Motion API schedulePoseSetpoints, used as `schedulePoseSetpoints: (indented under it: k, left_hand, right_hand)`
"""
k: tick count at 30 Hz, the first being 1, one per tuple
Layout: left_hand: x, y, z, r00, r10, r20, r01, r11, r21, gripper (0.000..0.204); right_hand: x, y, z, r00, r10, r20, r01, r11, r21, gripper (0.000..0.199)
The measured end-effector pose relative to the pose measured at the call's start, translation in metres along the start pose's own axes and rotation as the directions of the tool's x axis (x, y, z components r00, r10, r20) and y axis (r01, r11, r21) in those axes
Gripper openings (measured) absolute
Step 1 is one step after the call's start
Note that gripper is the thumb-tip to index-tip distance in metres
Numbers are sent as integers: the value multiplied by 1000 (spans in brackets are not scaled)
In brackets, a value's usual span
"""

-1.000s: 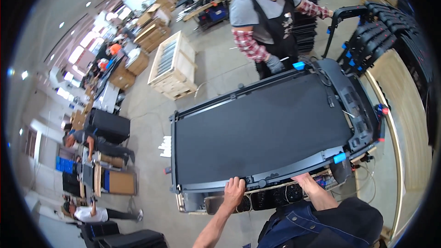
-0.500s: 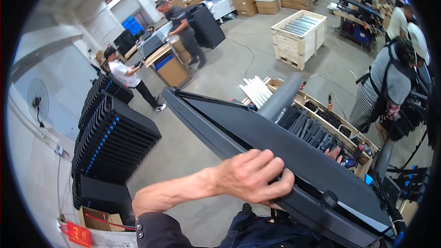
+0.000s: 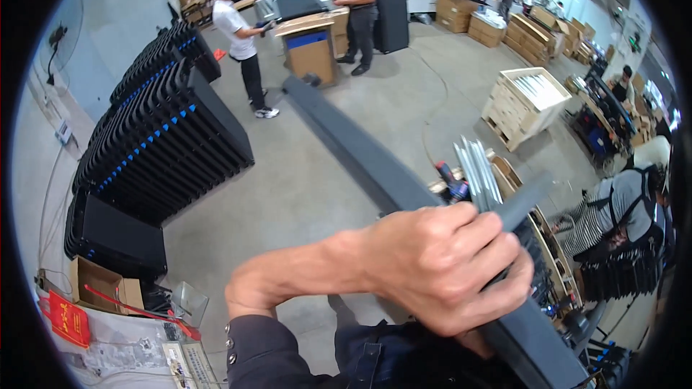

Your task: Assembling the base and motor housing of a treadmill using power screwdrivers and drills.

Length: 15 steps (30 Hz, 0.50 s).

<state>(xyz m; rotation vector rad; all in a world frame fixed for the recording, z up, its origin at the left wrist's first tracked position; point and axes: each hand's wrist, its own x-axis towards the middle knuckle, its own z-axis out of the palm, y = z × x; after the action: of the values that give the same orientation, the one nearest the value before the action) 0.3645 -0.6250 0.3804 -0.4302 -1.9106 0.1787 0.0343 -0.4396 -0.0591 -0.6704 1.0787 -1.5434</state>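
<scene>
- The long dark grey panel [image 3: 360, 155] runs edge-on from my chest out across the workshop floor toward a cardboard-topped stand [image 3: 311, 49] — its near end sits at the lower right, under my grip.
- My left hand [image 3: 443, 270] lies across the panel's near edge, fingers [image 3: 497, 245] curled over it and clenched on it; the forearm comes in from the lower left out of a dark sleeve [image 3: 267, 353].
- My right hand is out of view, so I cannot tell what it does.
- Just beyond my knuckles a bundle of pale metal strips [image 3: 476, 173] stands beside the panel, above a wooden rack [image 3: 537, 245].
- At left, rows of black panels with blue clips [image 3: 162, 130] lean stacked on the floor near the wall.
- A person in a striped sleeve and dark apron [image 3: 620, 220] bends at the right edge.
- Farther back, a person in a white shirt [image 3: 241, 39] and another in dark clothes [image 3: 360, 7] stand by the stand — a slatted wooden crate [image 3: 522, 104] sits well apart to the right.
</scene>
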Motion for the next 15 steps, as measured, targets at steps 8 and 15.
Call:
schedulePoseSetpoints:
  k: [8, 15]
  left_hand:
    - [-101, -203, -123, 978, -66, 198, 84, 993, -80, 79]
    - [-181, -286, -94, 860, -492, 137, 494, 733, -469, 96]
  right_hand:
    - [117, 37, 128, 997, 57, -52, -56, 998, 16, 44]
    - [255, 78, 174, 985, 55, -162, -39, 995, 96, 44]
